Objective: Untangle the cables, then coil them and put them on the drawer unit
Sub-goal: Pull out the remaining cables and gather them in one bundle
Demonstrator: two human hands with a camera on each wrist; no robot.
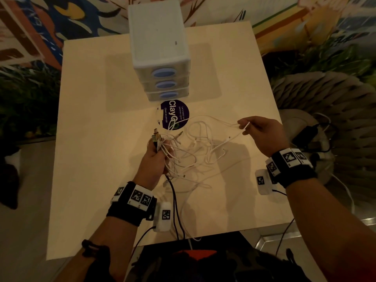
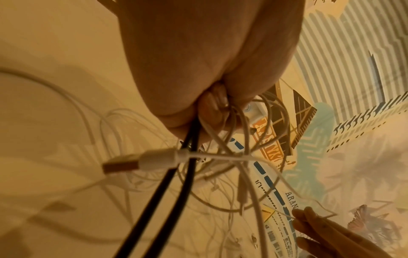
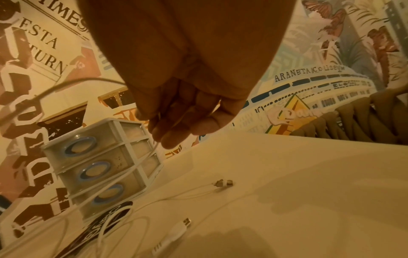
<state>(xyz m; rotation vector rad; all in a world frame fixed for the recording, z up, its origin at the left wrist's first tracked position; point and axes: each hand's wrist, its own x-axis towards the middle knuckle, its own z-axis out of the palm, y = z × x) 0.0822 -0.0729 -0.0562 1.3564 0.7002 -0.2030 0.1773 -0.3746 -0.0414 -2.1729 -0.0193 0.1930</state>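
The left hand (image 1: 155, 159) is clenched round a bundle of cables (image 1: 189, 151), plug ends sticking up out of the fist, probably to anchor the knot while one strand is worked free. The right hand (image 1: 262, 133), out to the right, pinches a single thin white cable (image 1: 223, 121) between thumb and fingertips and holds it away from the bundle, apparently to trace where it runs. The tangle lies mid-counter (image 1: 91, 159), just near of the round purple sticker (image 1: 176, 113): mostly thin white leads looping over one another, with two black cables (image 2: 167, 192) hanging from the fist toward the near edge. A white USB plug (image 2: 141, 161) crosses them. The white drawer unit (image 1: 159, 49) stands at the far side, its top bare, so nothing is coiled yet.
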